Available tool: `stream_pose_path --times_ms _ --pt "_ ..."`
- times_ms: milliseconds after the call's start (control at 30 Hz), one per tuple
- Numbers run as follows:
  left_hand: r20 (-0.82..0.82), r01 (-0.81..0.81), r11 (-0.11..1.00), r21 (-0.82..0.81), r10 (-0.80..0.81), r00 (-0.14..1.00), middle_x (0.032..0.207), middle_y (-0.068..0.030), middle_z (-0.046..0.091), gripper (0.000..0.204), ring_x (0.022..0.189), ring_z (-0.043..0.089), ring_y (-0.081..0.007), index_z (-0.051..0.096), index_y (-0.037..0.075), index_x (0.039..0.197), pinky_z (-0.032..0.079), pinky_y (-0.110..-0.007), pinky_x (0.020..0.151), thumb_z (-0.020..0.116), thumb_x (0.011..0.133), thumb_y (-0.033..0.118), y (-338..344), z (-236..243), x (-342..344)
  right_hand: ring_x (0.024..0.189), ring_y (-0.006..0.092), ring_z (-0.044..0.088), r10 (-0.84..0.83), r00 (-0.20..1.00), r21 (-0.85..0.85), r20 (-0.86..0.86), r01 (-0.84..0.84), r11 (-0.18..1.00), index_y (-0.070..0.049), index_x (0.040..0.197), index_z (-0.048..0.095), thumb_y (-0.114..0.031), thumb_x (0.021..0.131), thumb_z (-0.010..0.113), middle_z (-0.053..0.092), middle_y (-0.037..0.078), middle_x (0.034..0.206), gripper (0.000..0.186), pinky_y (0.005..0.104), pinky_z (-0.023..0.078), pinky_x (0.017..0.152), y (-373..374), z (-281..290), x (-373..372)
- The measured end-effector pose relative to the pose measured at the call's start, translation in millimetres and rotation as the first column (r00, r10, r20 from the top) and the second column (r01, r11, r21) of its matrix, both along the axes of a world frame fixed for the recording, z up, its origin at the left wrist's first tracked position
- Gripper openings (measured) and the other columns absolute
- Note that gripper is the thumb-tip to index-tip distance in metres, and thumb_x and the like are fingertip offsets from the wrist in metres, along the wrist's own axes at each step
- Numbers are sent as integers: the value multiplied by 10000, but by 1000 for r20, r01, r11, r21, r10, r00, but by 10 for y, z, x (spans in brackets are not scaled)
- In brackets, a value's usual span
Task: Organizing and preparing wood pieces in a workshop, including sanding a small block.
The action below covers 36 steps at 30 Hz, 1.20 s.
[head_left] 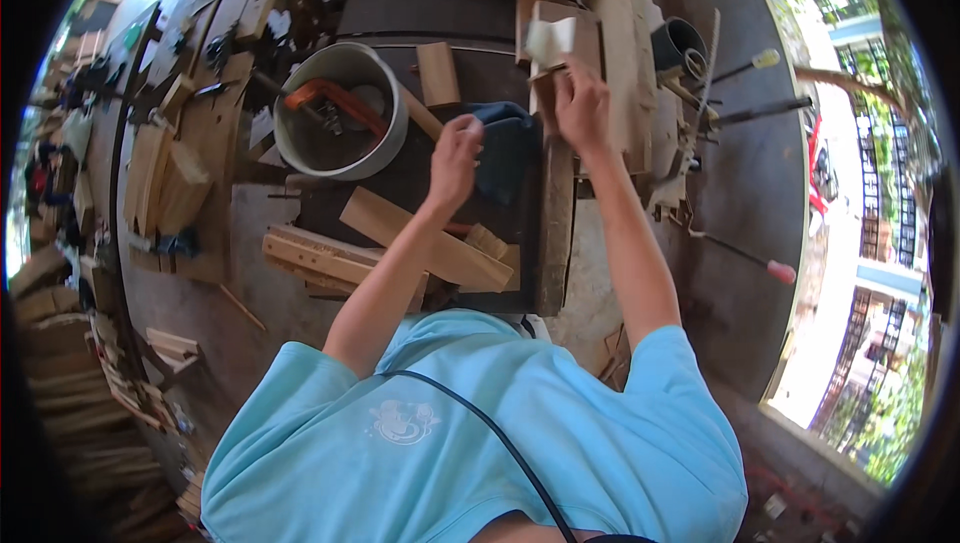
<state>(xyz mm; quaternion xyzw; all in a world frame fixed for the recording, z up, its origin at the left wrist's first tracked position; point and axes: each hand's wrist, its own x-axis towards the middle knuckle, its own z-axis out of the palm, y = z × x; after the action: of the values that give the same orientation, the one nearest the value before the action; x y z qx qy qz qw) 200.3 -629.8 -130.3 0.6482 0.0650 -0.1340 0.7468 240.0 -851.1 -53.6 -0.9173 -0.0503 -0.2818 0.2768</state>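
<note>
A dark brown, flat work surface (420, 18) is spreading under both hands, and lengths of pale timber are lying across it. To the left, a wooden bench (215, 153) is carrying more boards and scattered tools, while a stack of timber (90, 413) is filling the lower left of the room. To the right, long thin tools, one with a yellow handle (766, 59) and one with a pinkish-red handle (780, 271), are lying along a grey-brown flat area (750, 163). Beyond it, daylight and green foliage (895, 433) are showing through a wide opening.

A round, pale grey bucket (330, 65) is standing on the surface, left of the hands. Inside it, a curved orange tool (352, 103) is leaning across, with small metal parts lying below. At the right, a dark round container (672, 41) is holding something ring-shaped, too small to identify.

The right hand (582, 108) is pinching a small flat brown piece (545, 98) between thumb and fingers, beside a pale wooden board (620, 73). The left hand (457, 165) is hovering just beside a folded dark blue-green cloth (505, 158), its fingers curling inward; whether they are grasping anything, I cannot tell. A rectangular wooden block (438, 75) is lying near the bucket, and a flat light-brown plank (425, 238) is lying nearer the body.
</note>
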Motion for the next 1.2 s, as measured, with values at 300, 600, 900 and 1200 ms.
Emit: stream_pose_path --times_ms 300,600,900,1200 --pt "-389 286 822 -493 -502 772 1203 -91 675 476 1070 679 -218 553 37 1378 520 -335 967 531 1050 381 -180 297 -407 1121 380 674 277 786 270 -553 -146 952 -33 1251 662 -22 931 648 687 197 1235 320 413 557 960 278 473 -1896" --pt "-251 343 827 -445 -483 839 1225 -49 623 576 1143 556 -136 542 50 1384 440 -304 1009 398 1088 523 -1084 280 -1399 1060 256 691 -188 901 582 -391 400 707 -30 1279 652 -166 1046 580 752 131 1091 279 350 530 932 -269 294 -2317" --pt "-121 443 769 -460 -549 827 1176 -15 631 494 1055 598 -107 527 83 1388 506 -259 861 578 1019 408 -1807 545 -1685 1095 278 645 -60 933 713 -355 312 628 -59 1509 431 -198 1054 568 598 195 1360 495 354 523 934 -858 -223 -2505" --pt "-64 227 971 71 -223 973 1300 -68 582 615 1203 536 -138 490 39 1423 431 -306 1048 752 949 329 -1672 869 -2048 1117 178 667 707 662 916 -248 397 -51 -28 1409 544 -252 1059 577 662 79 1277 417 327 555 950 -1059 -417 -2657"
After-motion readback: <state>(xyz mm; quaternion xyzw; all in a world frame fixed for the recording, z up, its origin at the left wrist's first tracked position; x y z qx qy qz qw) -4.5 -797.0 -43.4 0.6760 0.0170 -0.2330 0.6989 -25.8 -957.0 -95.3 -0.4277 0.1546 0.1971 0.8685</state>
